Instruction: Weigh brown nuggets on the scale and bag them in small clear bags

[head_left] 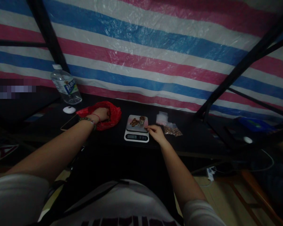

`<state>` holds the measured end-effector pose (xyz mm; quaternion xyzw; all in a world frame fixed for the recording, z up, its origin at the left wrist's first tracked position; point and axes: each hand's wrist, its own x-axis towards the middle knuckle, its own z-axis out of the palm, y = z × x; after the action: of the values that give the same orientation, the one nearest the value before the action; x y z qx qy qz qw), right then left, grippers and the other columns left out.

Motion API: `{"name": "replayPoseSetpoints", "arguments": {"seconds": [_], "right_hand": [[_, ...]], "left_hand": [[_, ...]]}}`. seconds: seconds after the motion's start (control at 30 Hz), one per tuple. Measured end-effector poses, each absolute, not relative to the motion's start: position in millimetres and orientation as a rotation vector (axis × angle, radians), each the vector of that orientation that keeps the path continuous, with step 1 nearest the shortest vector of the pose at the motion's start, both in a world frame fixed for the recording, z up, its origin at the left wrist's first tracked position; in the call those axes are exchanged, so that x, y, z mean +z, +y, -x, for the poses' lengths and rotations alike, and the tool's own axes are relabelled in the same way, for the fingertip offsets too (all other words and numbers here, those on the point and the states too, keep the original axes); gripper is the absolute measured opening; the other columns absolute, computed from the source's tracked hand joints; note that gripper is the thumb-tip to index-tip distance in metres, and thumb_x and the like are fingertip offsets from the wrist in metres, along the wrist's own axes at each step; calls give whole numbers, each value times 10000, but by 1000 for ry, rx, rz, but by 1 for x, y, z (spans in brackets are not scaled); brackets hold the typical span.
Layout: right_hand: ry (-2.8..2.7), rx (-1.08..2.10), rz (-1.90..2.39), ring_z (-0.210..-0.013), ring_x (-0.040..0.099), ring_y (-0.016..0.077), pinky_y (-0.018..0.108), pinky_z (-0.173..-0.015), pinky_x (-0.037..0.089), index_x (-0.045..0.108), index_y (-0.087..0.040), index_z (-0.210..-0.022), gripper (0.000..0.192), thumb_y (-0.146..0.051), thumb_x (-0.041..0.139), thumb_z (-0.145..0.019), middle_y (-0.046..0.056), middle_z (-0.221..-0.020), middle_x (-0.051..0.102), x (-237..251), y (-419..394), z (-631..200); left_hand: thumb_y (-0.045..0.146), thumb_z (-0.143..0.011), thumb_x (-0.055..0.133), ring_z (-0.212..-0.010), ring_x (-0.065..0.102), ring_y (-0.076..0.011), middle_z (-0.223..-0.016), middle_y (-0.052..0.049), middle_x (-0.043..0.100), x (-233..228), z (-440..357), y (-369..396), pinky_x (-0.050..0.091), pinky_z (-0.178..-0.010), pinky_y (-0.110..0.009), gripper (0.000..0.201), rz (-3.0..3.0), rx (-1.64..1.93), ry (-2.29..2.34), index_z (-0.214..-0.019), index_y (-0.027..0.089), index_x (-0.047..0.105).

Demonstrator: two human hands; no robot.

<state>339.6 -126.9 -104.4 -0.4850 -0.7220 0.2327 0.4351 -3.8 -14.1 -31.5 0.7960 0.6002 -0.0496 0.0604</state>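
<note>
My left hand (pixel 102 113) reaches into a red plastic bag (pixel 115 115); its fingertips are hidden inside, so I cannot tell what they touch. My right hand (pixel 156 132) rests at the right edge of a white kitchen scale (pixel 136 137), thumb and fingers near the corner of its plate. Nothing shows clearly between those fingers. On the scale's plate lie several small brown pieces (pixel 134 122), like nuts or beans, beside a small cup (pixel 142 120). Right of the scale are small zip bags holding brown pieces (pixel 172 129) and a stack of clear bags (pixel 162 118).
A large clear bottle (pixel 67 86) with a white cap stands at the back left, with a white mouse (pixel 69 110) and a phone (pixel 69 122) nearby. Black metal posts (pixel 235 69) flank the black table (pixel 191 141). A striped plastic sheet (pixel 141 56) hangs behind.
</note>
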Motion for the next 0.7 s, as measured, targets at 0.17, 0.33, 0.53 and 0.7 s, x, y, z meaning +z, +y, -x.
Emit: {"name": "replayPoseSetpoints", "arguments": {"seconds": [0.17, 0.33, 0.53, 0.7], "right_hand": [[-1824, 602, 1263, -752, 641, 174, 295, -704, 483, 727, -216, -907, 252, -210, 518, -766, 41, -898, 719, -107, -126, -339], [-1741, 538, 1263, -630, 564, 140, 258, -616, 444, 687, -198, -1039, 364, -204, 487, -734, 14, -756, 660, -109, -125, -341], [-1483, 480, 1336, -551, 463, 122, 253, -600, 407, 521, -189, -1266, 553, -231, 461, -718, -54, -593, 481, -109, -119, -347], [-1387, 487, 1339, -527, 422, 129, 263, -572, 389, 501, -163, -1252, 548, -245, 461, -712, -64, -566, 417, -112, -114, -349]], "left_hand": [[235, -678, 538, -815, 646, -220, -951, -106, 703, -31, 5, -14, 465, -719, -247, 271, -2379, -102, 1808, -894, 157, 682], [237, -682, 555, -797, 644, -227, -913, -114, 701, -33, 6, -14, 464, -730, -268, 245, -2388, -53, 1777, -872, 143, 679], [239, -694, 551, -839, 643, -211, -946, -95, 700, -30, 5, -20, 455, -712, -230, 252, -2425, -47, 1828, -901, 162, 673], [288, -703, 553, -831, 645, -222, -940, -104, 703, -30, 7, -20, 456, -690, -237, 275, -2465, -20, 1846, -913, 154, 669]]}}
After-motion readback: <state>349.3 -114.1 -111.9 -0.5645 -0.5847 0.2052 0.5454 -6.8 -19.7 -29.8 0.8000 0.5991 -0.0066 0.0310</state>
